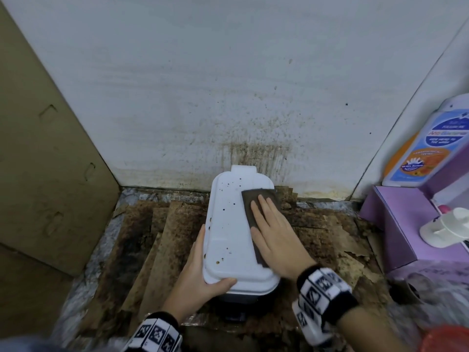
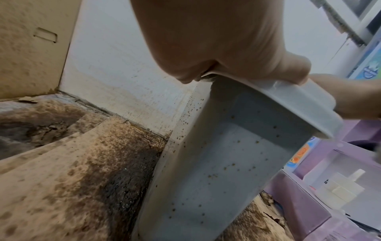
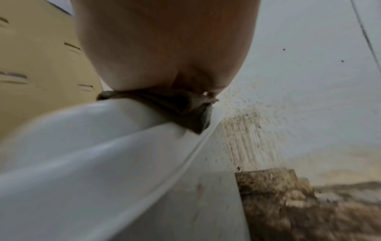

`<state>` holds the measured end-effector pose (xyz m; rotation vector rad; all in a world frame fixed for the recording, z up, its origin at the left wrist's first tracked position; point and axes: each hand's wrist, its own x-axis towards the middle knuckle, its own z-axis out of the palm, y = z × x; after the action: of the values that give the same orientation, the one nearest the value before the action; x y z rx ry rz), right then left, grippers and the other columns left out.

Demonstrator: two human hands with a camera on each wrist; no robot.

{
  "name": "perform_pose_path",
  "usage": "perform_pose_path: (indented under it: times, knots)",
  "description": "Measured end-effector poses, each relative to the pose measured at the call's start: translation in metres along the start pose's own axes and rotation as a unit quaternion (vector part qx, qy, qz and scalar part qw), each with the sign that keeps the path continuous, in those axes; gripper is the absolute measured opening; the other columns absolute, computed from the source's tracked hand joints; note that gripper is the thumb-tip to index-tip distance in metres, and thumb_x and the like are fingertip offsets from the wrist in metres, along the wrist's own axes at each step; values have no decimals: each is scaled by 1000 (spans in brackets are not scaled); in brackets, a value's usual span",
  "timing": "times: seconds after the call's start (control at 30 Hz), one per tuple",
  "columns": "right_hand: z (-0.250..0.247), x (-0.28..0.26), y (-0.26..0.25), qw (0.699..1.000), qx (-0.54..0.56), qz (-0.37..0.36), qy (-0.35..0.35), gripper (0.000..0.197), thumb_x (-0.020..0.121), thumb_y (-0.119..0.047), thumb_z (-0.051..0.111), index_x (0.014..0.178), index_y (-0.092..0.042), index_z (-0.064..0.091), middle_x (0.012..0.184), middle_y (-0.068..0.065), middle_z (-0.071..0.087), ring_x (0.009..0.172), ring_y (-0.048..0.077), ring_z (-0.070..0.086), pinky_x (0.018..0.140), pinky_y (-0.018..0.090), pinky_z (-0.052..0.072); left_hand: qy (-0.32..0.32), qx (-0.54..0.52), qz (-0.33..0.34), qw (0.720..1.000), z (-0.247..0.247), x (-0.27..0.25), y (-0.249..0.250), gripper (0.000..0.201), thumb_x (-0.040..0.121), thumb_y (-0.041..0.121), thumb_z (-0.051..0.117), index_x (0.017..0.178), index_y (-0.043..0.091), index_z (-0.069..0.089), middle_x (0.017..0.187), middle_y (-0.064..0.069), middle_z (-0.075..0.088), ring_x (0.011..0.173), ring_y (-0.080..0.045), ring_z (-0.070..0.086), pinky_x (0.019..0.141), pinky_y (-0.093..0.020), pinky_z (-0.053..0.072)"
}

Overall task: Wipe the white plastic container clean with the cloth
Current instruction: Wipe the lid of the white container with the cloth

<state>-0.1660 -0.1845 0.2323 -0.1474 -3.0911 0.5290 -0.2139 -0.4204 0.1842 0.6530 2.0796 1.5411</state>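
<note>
A tall white plastic container (image 1: 229, 229) stands in the corner, its flat lid dotted with brown spots. My left hand (image 1: 200, 273) grips the lid's near-left edge, thumb over the front rim and fingers along the side. In the left wrist view the container's speckled side wall (image 2: 226, 163) runs down below my left hand (image 2: 216, 48). My right hand (image 1: 274, 232) lies flat with straight fingers on a dark brown cloth (image 1: 256, 201), pressing it onto the lid's right half. The right wrist view shows the cloth (image 3: 185, 110) squeezed between my right hand (image 3: 164, 48) and the white lid (image 3: 82, 146).
Stained, mouldy cardboard sheets (image 1: 162, 240) cover the floor. The white wall (image 1: 228, 85) behind is splattered brown. A cardboard panel (image 1: 45, 161) stands at the left. A purple box (image 1: 401, 222), a soap bottle (image 1: 429, 143) and a white pump head (image 1: 444, 227) crowd the right.
</note>
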Motion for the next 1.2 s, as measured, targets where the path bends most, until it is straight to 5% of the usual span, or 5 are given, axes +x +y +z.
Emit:
perform_pose_path:
  times: [0.3,0.6,0.77,1.03,1.2]
  knots:
    - [-15,88,36,998,-47,8,-34,62,109,-41,17,161,-12,-1,169,6,-8,156,21,-8,126,43,10,-7,-4,-4,1000,-2,1,3,121,75,55,88,156,60,-2,166,27,21,153,-4,29,120,-54,36]
    - [8,-30,-14,1000,-17,24,-5,66,101,-47,-2,159,-17,-12,166,0,-22,153,16,-22,127,35,0,3,10,0,1000,0,2,-5,126,73,59,88,158,57,-4,168,25,15,155,-5,23,122,-53,33]
    - [15,-64,-31,999,0,34,12,61,106,-43,10,158,-23,-16,165,-6,-26,151,9,-26,125,30,-4,7,16,-1,1000,1,1,-7,126,72,60,88,158,56,-5,168,25,17,154,-4,25,122,-52,34]
    - [-3,30,11,1000,-1,26,1,65,106,-49,9,161,-16,-4,167,-1,-14,155,17,-14,126,34,1,2,5,0,1000,0,1,-3,124,73,60,87,156,59,-5,166,29,16,153,-2,27,121,-53,36]
    - [-3,105,51,999,-20,25,-42,98,88,-62,-30,160,-6,6,169,13,-2,156,30,-4,125,48,13,0,3,-3,1000,0,1,-1,123,73,60,87,155,61,-4,166,30,16,152,-1,27,121,-53,36]
